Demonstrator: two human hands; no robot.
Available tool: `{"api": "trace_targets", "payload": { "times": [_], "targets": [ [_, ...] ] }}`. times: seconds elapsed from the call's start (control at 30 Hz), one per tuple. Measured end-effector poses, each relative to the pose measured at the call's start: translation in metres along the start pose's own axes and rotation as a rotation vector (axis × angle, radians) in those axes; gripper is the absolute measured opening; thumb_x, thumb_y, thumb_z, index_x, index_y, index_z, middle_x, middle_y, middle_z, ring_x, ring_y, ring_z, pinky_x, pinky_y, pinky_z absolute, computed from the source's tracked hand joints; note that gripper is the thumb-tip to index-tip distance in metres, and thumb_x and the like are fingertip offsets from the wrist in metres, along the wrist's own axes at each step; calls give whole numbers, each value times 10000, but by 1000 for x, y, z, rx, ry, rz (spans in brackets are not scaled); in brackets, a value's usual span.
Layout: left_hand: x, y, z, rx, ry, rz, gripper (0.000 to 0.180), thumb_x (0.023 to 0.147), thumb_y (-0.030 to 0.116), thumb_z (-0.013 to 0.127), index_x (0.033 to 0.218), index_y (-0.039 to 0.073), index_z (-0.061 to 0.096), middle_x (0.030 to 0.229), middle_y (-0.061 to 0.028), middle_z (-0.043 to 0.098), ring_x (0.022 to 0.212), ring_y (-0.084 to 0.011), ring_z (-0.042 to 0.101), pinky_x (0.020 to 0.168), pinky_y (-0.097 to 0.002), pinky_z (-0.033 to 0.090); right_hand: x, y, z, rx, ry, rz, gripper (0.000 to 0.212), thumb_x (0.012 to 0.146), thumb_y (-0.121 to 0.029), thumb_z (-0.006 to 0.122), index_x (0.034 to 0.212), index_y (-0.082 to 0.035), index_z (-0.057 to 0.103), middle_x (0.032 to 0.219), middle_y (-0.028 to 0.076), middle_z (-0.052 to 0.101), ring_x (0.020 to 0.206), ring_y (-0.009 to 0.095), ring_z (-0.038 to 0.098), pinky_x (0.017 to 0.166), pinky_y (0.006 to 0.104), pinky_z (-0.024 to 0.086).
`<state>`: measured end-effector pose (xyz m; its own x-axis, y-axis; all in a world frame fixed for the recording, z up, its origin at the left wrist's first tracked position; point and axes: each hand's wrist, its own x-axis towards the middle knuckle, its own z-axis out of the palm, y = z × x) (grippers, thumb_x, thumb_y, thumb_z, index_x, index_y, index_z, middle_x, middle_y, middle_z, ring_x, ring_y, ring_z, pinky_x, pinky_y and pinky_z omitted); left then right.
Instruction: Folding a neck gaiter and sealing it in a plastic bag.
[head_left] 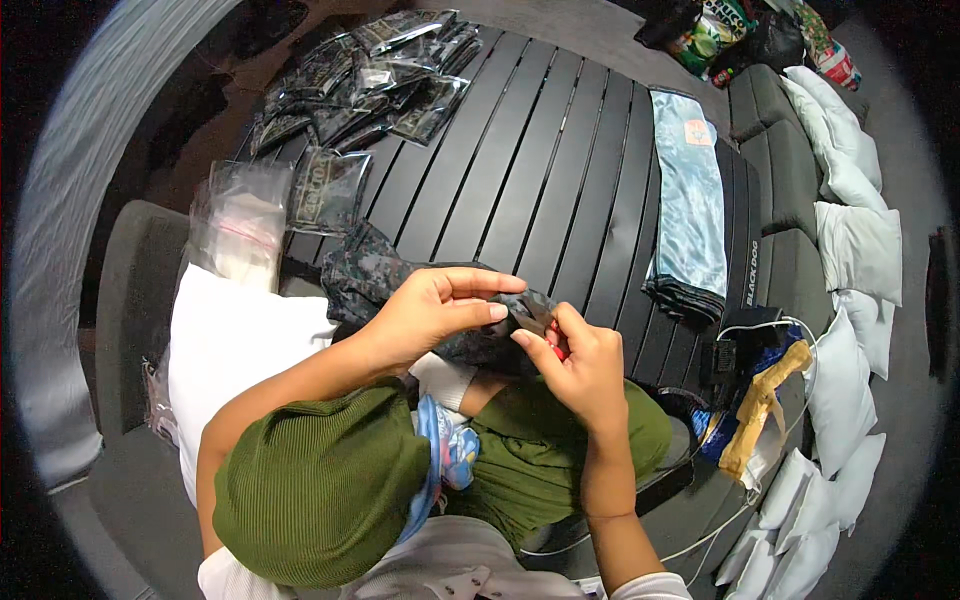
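A dark camouflage-patterned cloth (pixel 362 268) is bunched over my lap and the near edge of the table. My left hand (pixel 435 308) pinches its edge between thumb and fingers. Just to the right, my right hand (pixel 582 365) grips the same edge, thumb against the bent fingers. A small red thing (pixel 559 353) shows under the right fingers, too covered to name. Between the two hands a short stretch of the cloth is pulled up. Its lower part hangs out of sight behind my hands.
A black slatted table (pixel 520 150) stands ahead. Packed dark bags (pixel 380 75) pile at its far left, near clear plastic sleeves (pixel 240 215). Folded light-blue satin cloth (pixel 688 190) lies at right. A white pillow (pixel 245 360) is beside me; pale cushions (pixel 850 370) line the right seat.
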<state>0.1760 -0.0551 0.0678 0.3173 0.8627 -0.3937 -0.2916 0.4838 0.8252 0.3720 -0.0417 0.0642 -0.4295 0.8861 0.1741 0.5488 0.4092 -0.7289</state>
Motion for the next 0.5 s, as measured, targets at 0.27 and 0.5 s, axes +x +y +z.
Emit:
{"api": "trace_targets", "payload": {
  "times": [0.27,0.5],
  "targets": [
    [2,-4,-2,52,-29,46,363,812,-4,558,1170,-29,508,1075,-105,589,954,-129,568,845,-246,448,-2,0,3,-86,24,-30,350,743,-283,679,633,-38,455,458,84,438,376,230,466,387,301,351],
    [4,-6,-2,63,-37,45,349,814,-1,563,1160,-26,521,1079,-98,588,966,-121,560,853,-241,443,-3,-3,2,-166,41,-43,356,747,-299,673,626,-44,456,454,87,441,382,255,480,378,316,349]
  ]
}}
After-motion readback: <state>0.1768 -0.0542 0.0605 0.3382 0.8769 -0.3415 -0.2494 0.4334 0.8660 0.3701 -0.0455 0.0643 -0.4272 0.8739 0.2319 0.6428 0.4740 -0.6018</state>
